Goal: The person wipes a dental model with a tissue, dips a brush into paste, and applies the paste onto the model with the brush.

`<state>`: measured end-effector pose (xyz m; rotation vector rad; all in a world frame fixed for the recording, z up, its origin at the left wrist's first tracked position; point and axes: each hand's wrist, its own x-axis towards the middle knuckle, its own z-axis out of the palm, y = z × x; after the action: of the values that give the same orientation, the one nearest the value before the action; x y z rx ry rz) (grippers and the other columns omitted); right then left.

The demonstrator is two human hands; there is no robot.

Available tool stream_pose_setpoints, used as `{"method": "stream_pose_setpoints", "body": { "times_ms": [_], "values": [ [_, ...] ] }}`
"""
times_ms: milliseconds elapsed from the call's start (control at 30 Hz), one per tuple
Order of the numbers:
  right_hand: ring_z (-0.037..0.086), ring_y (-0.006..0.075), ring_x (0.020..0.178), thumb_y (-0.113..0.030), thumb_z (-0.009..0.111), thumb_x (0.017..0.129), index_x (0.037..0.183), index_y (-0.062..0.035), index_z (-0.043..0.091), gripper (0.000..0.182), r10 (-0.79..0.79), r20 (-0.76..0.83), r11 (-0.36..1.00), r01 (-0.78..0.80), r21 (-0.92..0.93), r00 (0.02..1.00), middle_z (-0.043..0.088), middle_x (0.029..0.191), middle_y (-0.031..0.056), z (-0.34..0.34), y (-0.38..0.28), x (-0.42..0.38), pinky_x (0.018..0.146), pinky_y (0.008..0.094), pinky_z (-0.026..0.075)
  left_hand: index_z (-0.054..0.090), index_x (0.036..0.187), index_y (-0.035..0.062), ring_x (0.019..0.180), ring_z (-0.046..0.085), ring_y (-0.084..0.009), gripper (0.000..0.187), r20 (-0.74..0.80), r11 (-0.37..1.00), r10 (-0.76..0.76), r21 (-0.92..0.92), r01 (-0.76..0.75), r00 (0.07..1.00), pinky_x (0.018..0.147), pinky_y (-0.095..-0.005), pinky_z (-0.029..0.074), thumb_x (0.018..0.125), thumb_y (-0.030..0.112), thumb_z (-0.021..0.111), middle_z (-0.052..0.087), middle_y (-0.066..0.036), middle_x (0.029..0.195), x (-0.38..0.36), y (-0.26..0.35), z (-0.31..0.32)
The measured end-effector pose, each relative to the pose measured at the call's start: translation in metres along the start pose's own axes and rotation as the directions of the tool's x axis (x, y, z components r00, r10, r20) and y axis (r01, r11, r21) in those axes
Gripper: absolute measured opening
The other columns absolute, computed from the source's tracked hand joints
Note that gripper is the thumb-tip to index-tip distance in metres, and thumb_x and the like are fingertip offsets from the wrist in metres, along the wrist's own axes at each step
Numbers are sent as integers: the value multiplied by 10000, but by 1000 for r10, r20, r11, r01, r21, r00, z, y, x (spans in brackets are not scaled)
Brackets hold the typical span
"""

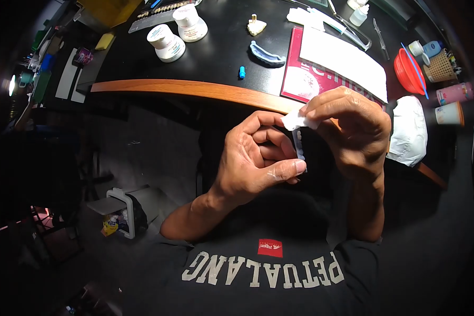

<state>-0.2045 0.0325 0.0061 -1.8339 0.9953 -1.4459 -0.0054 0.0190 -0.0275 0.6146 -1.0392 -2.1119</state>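
Note:
My left hand (258, 155) is closed around a curved bluish strip with a row of white teeth (299, 143), gripping it between thumb and fingers. From the right, my right hand (350, 126) pinches a piece of white tissue (295, 121) against the strip's upper end. Both hands are raised just off the table's front edge, above my lap. Fingers partly cover the strip, so its full shape is hidden. Beyond them on the table lie a blue-grey curved mould (267, 55), a small plaster cast with a gold-coloured top (256, 26) and a little blue cap (242, 72).
Two white jars (166, 44) stand at the back left. A magenta book (299, 66) lies under white paper (345, 60). To the right are a red bowl (407, 71) and a crumpled white bag (408, 131). An open bin (122, 210) sits on the floor, left.

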Motion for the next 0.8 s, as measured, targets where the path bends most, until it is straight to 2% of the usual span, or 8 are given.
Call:
{"method": "stream_pose_setpoints", "body": {
  "times_ms": [200, 300, 433, 533, 567, 633, 733, 800],
  "values": [
    [701, 235, 772, 76, 723, 780, 818, 16, 667, 90, -130, 116, 982, 144, -122, 985, 699, 798, 137, -6, -1, 9, 704, 331, 569, 490, 1207, -71, 781, 680, -150, 531, 8, 998, -54, -45, 54, 999, 664, -275, 622, 761, -28, 774, 622, -108, 895, -2, 5, 2],
    [687, 231, 744, 5, 751, 788, 787, 4, 656, 95, -182, 146, 971, 201, -128, 972, 693, 760, 124, -8, 0, 11, 687, 335, 561, 461, 1235, -94, 746, 702, -187, 585, -15, 996, -74, -44, 73, 997, 580, -274, 614, 712, -11, 711, 631, -143, 931, -1, 5, 3],
    [674, 216, 718, -54, 766, 782, 754, -12, 658, 119, -235, 180, 951, 264, -159, 955, 698, 739, 97, -9, -1, 15, 670, 322, 549, 466, 1230, -97, 724, 699, -187, 583, 12, 993, -88, -71, 89, 996, 576, -264, 609, 715, 11, 719, 629, -142, 925, -1, 4, 1],
    [664, 207, 711, -78, 772, 776, 734, -28, 663, 128, -206, 200, 949, 246, -198, 958, 706, 739, 82, -9, -3, 15, 661, 312, 539, 468, 1226, -99, 714, 696, -184, 583, 20, 992, -93, -80, 94, 995, 575, -260, 607, 714, 17, 721, 626, -139, 918, -1, 4, 1],
    [673, 198, 727, -21, 753, 750, 735, -37, 674, 83, -204, 199, 948, 244, -203, 959, 709, 750, 67, -8, -3, 16, 656, 303, 544, 466, 1227, -100, 714, 696, -183, 585, 20, 992, -95, -76, 96, 995, 576, -259, 607, 715, 19, 721, 625, -138, 915, -1, 5, 1],
    [690, 181, 759, 95, 715, 699, 739, -57, 695, 158, -197, 198, 947, 239, -213, 960, 715, 773, 36, -9, -4, 17, 647, 283, 556, 463, 1229, -103, 717, 695, -183, 588, 20, 992, -98, -75, 99, 995, 575, -258, 606, 716, 23, 721, 623, -137, 914, -1, 6, 1],
    [686, 180, 757, 103, 701, 694, 729, -60, 692, 167, -186, 203, 940, 234, -248, 961, 716, 770, 31, -8, -6, 17, 643, 282, 554, 456, 1237, -98, 728, 696, -185, 593, 19, 991, -100, -83, 101, 995, 573, -259, 606, 719, 21, 720, 623, -137, 918, -1, 6, 1],
    [667, 198, 733, 4, 752, 741, 755, -36, 681, 82, -205, 239, 933, 263, -244, 949, 709, 759, 66, -10, -5, 18, 656, 299, 541, 448, 1247, -78, 740, 699, -190, 600, 23, 990, -102, -91, 103, 995, 573, -262, 605, 720, 9, 722, 625, -136, 922, -1, 5, 0]
  ]
}}
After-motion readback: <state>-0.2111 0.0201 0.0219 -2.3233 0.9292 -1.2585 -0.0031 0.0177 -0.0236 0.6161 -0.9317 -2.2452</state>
